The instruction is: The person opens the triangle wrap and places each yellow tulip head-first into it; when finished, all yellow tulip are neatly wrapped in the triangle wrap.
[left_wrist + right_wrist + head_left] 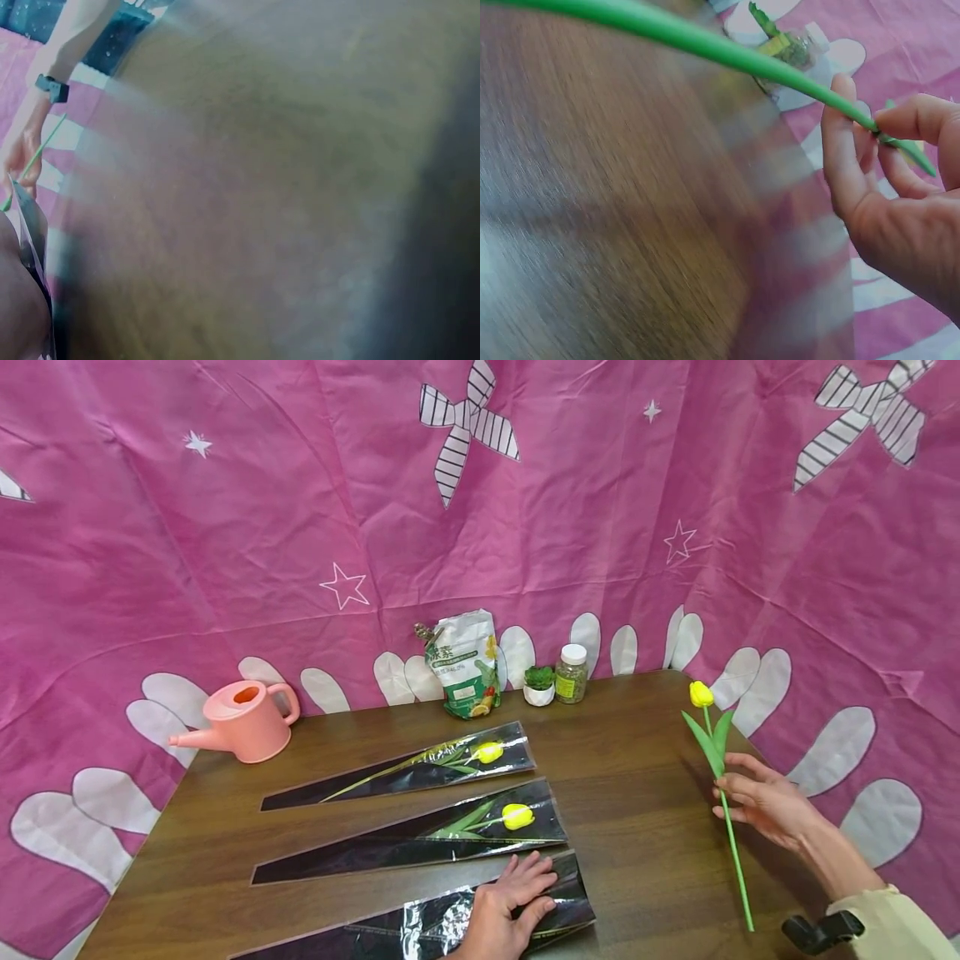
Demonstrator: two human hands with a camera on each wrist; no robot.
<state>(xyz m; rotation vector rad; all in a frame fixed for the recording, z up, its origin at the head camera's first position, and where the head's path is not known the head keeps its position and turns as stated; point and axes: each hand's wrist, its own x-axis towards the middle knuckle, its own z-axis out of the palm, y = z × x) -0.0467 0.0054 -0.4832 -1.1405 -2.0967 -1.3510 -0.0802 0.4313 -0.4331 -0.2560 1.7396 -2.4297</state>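
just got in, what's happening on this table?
A person is working with yellow tulips and dark cellophane sleeves on a wooden table. The right hand pinches a loose tulip by its stem, held above the table's right side. The left hand lies flat on the nearest sleeve, which shows no flower inside. Two further sleeves lie behind it, each with a tulip in it. A pink watering can, a bag and a jar stand along the back.

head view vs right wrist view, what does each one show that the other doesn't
Only the head view shows the left hand pressing flat on an empty sleeve, two sleeved tulips, and the pink watering can. Only the right wrist view shows close up the fingers pinching the stem. Both show the right hand holding the yellow tulip above the wooden table.
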